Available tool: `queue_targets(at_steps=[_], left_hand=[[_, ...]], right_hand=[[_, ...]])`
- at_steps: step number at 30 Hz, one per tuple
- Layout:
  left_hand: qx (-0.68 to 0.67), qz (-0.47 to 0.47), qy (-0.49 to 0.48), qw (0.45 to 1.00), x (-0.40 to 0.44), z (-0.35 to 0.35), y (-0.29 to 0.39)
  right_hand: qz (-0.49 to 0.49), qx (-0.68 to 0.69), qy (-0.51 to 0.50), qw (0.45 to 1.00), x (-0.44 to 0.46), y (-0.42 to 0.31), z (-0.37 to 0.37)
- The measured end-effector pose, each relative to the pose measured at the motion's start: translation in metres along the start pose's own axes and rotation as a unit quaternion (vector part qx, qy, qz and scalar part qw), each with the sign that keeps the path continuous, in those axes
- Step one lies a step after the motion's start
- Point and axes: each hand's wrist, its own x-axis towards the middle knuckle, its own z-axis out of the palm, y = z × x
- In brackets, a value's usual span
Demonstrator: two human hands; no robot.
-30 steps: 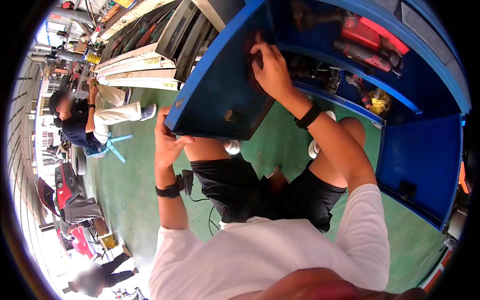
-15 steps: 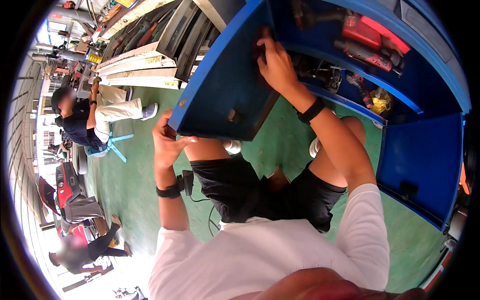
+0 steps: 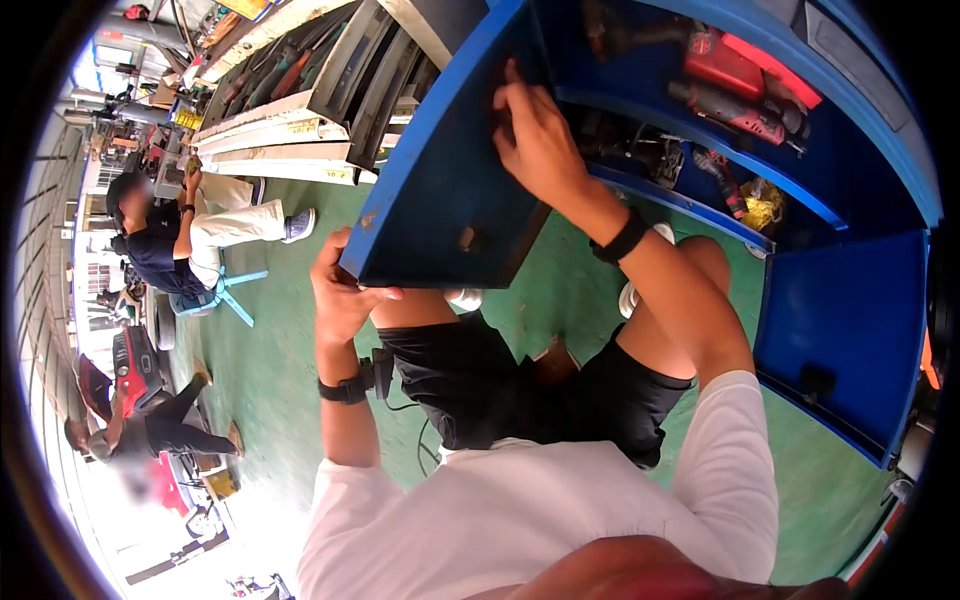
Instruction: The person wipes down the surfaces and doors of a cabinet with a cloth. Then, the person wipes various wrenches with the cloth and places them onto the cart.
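A blue metal cabinet door stands swung out in front of me, its inner face toward me. At its lower left corner, my left hand is closed round the edge, with the thumb along the bottom. My right hand is up against the inner face, near the hinge side. Its fingers are bent inward, and whatever lies under them is hidden. A dark reddish patch shows on the door beside those fingertips; I cannot tell whether it is a reflection. Below the hands is a small brownish spot on the door.
The open blue cabinet holds red power tools and a yellow bundle. Its other door hangs open at right. Drawers of tools stand at upper left. A seated person and another person are at left.
My right hand has slid left across the door's inner face. The door's lower left corner and my left hand have shifted slightly down. The person at lower left has moved toward the red vehicle.
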Motion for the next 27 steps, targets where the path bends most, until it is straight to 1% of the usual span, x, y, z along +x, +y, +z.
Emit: queue_targets(at_steps=[1,2,3,4,6,8,9,12,14,16,18,19,22,23,24,25,26,27], left_hand=[[0.001,0.001,0.001,1.000,0.002,0.002,0.003],[0.000,0.021,0.018,1.000,0.003,0.008,0.007],[-0.004,0.038,0.036,0.999,0.001,0.011,0.008],[-0.006,0.033,0.037,0.999,-0.002,0.009,0.006],[0.013,-0.013,0.044,0.999,-0.005,0.002,-0.001],[0.024,0.004,0.052,0.998,-0.005,-0.001,-0.004],[0.018,0.007,0.053,0.998,-0.004,-0.002,-0.003],[0.004,0.016,0.054,0.998,-0.003,-0.002,-0.004],[-0.005,0.018,0.057,0.998,-0.005,-0.002,-0.007],[-0.009,-0.006,0.045,0.999,-0.008,-0.006,-0.010],[-0.012,-0.009,0.054,0.998,-0.008,-0.004,-0.006],[-0.014,-0.009,0.062,0.998,-0.007,-0.003,-0.005],[-0.052,-0.001,0.068,0.996,-0.009,-0.001,-0.008],[-0.050,0.000,0.069,0.996,-0.010,0.004,-0.009],[-0.051,0.021,0.090,0.994,-0.011,0.010,-0.009],[-0.052,0.043,0.112,0.991,-0.012,0.013,-0.009],[-0.049,0.042,0.114,0.991,-0.013,0.013,-0.010],[-0.057,0.030,0.125,0.990,-0.013,0.013,-0.012]], right_hand=[[-0.036,0.005,0.011,0.999,0.004,-0.011,-0.006],[-0.036,0.006,0.011,0.999,0.012,-0.012,-0.010],[-0.059,0.009,0.014,0.998,0.018,-0.011,-0.015],[-0.081,0.011,0.016,0.997,0.019,-0.008,-0.018],[-0.083,-0.001,0.023,0.996,0.013,0.005,-0.013],[0.009,-0.044,0.018,0.999,0.002,0.022,-0.001],[0.007,-0.043,0.021,0.999,0.004,0.019,-0.002],[-0.022,-0.045,0.029,0.998,0.006,0.003,-0.007],[-0.131,-0.013,0.007,0.991,0.009,-0.013,-0.009],[-0.122,-0.008,0.005,0.993,0.008,-0.005,-0.003],[-0.034,-0.034,0.090,0.995,0.008,0.019,0.003],[0.053,-0.028,0.059,0.996,0.008,0.027,0.001],[0.051,0.010,0.076,0.996,0.008,0.027,0.002],[0.118,0.071,0.071,0.988,0.003,0.020,0.004],[0.119,0.076,0.072,0.987,0.002,0.005,0.005],[0.029,0.055,0.067,0.996,0.002,-0.007,0.007],[-0.060,0.034,0.061,0.996,0.000,-0.020,0.008],[-0.112,0.049,0.019,0.992,-0.005,-0.035,0.010]])
